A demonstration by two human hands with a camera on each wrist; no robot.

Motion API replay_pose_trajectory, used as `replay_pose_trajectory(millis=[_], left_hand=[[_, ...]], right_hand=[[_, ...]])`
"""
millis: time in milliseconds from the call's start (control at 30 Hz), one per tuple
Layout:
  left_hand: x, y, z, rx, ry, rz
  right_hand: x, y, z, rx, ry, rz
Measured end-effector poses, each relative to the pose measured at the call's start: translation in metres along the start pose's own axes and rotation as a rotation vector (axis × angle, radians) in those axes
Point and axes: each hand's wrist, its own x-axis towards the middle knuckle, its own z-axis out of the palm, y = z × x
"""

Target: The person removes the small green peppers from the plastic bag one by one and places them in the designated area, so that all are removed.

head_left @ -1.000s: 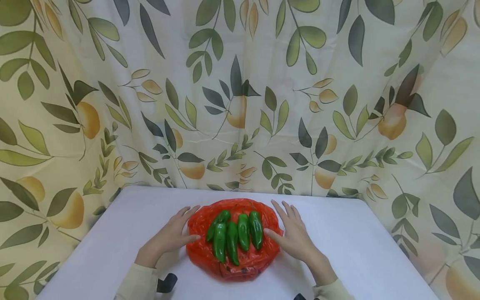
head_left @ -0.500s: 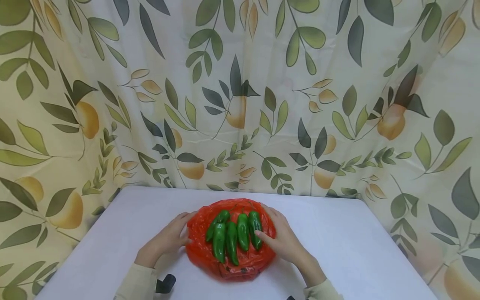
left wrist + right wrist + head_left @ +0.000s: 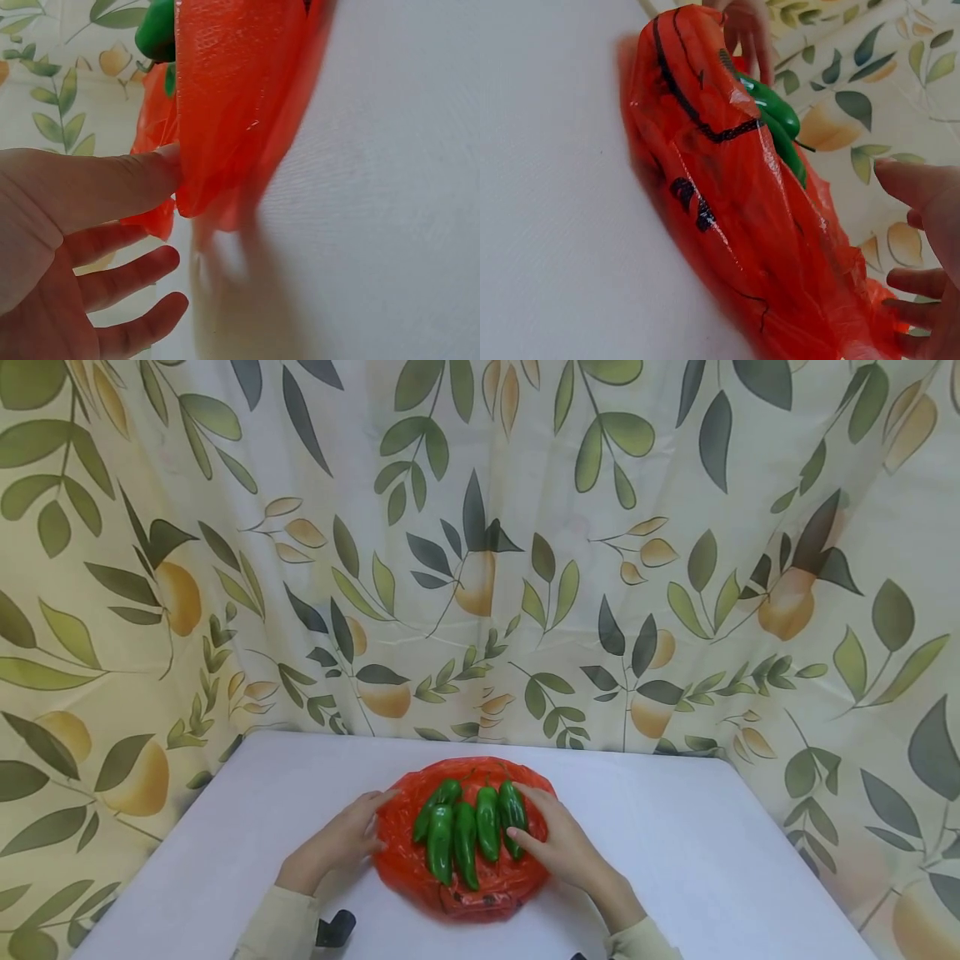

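A crumpled red plastic bag [image 3: 491, 893] lies spread on the table, with several glossy green peppers [image 3: 465, 843] on top of it. My left hand [image 3: 337, 839] is at the bag's left side. In the left wrist view its thumb [image 3: 120, 180] meets the bag's edge, while the other fingers spread loosely below. My right hand [image 3: 562, 839] reaches over the bag's right side, thumb overlapping the rightmost pepper in the head view. From the right wrist, that hand's thumb [image 3: 915, 184] stands apart from the bag and its fingertips lie right at the bag's edge.
The white table [image 3: 675, 827] extends to both sides of the bag. Behind it hangs a curtain [image 3: 480, 568] printed with leaves and fruit. A dark wrist-camera piece [image 3: 335, 928] shows beside the left sleeve [image 3: 277, 927].
My right hand has moved left, from beside the bag to over its right edge. The left thumb has drawn back a little from the peppers. Bag and peppers have kept their place.
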Motion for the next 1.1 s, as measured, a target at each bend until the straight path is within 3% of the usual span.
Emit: replay_pose_trajectory(millis=[267,500,800,1100], left_hand=[[-0.001,-0.003,0.003,0.002,-0.014,-0.018],[0.000,-0.010,0.005,0.002,-0.003,0.020],[0.004,-0.019,0.006,-0.042,-0.027,-0.058],[0.004,-0.025,0.006,-0.080,-0.052,-0.067]], right_hand=[[0.002,0.008,0.006,-0.014,-0.010,0.018],[0.003,0.012,0.008,-0.020,-0.020,0.022],[0.003,0.018,0.011,-0.030,-0.045,0.020],[0.002,0.020,0.013,-0.045,-0.048,0.013]])
